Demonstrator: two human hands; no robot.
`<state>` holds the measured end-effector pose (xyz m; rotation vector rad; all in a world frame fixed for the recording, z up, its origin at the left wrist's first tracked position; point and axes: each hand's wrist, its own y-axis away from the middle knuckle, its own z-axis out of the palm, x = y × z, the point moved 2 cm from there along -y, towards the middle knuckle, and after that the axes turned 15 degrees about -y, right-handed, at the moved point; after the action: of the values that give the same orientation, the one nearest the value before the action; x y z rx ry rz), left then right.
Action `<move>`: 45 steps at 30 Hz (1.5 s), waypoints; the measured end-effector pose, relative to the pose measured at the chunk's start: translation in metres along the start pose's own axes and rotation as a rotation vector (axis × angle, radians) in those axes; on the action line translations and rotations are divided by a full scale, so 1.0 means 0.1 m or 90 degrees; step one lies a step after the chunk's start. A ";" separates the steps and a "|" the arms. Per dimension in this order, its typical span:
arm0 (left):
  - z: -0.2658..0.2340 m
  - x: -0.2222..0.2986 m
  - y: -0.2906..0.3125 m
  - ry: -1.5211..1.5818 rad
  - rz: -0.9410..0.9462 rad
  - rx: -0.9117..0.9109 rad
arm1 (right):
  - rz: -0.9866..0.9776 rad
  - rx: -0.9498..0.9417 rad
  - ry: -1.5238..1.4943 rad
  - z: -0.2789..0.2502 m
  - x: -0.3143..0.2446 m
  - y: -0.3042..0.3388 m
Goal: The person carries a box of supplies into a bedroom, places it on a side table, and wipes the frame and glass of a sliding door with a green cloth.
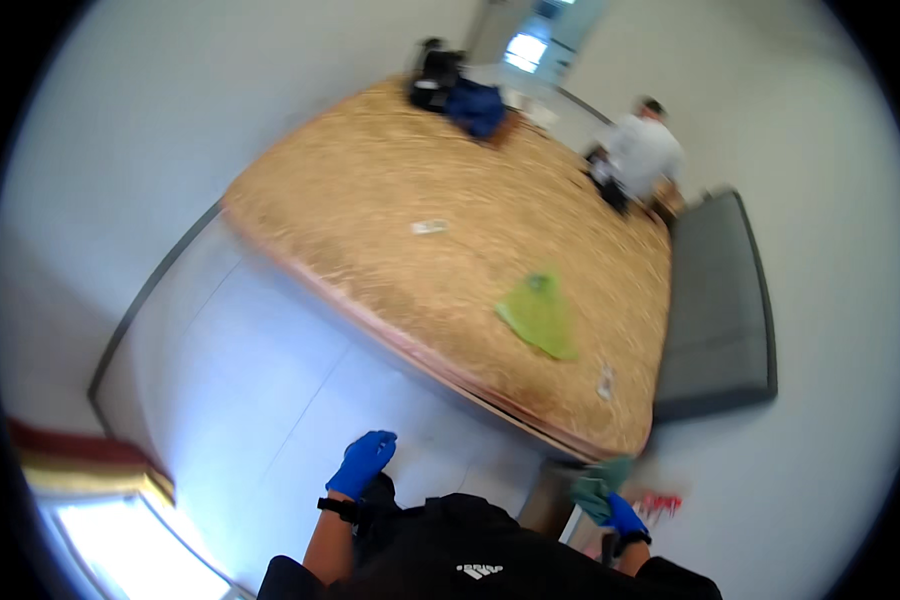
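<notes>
Holding one green cloth (596, 492): right hand (626, 519).

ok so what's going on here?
The wearer's right hand, blue-gloved, holds a dark green cloth by the near right corner of a big golden mattress. The gloved left hand is over the floor, nothing visible in it. A lime-green item lies on the mattress; a person in white is at its far right side.

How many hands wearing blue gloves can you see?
2. The left hand is above the pale floor; the right hand holds a green cloth. The far person has hands I can't make out, so more gloves may be hidden.
</notes>
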<state>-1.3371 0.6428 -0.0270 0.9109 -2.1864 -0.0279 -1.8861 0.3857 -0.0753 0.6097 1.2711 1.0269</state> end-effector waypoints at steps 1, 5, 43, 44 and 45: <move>-0.34 -0.32 0.10 0.076 -0.025 0.050 | 0.036 0.002 0.178 1.08 -0.20 -0.14; -1.70 -1.69 0.83 0.230 -0.084 0.298 | -0.132 -0.558 0.957 4.87 0.29 -0.43; -4.89 -2.67 -0.56 1.055 0.070 0.045 | -0.222 -0.481 0.052 9.85 2.07 1.30; -4.91 -2.55 -0.57 1.033 0.043 0.047 | -0.226 -0.478 -0.002 9.66 2.15 1.18; -4.91 -2.57 -0.56 1.032 0.040 0.034 | -0.230 -0.468 -0.008 9.54 2.32 1.12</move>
<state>-0.8647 0.8821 0.1447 0.4976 -0.6811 0.5888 -1.0090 0.7913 0.1330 -0.1729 0.8551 1.0814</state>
